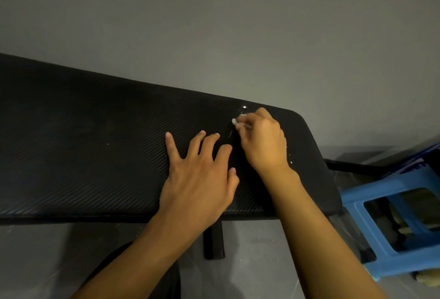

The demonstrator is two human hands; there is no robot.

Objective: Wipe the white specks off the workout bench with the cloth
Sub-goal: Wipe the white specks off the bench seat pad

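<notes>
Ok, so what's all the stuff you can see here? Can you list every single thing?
workout bench: one, black, stretching across the middle
white specks: several, white, mostly on the bench's far right end, with a few by the right wrist
cloth: one small wad, white, on the bench near the specks
bench leg: one, black, under the bench's near edge
stool: one, blue, on the floor to the right of the bench
wall: one, grey, behind the bench
floor: grey, below the bench
left hand: one, lying flat on the bench with fingers spread
right hand: one, pinching the cloth against the bench
</notes>
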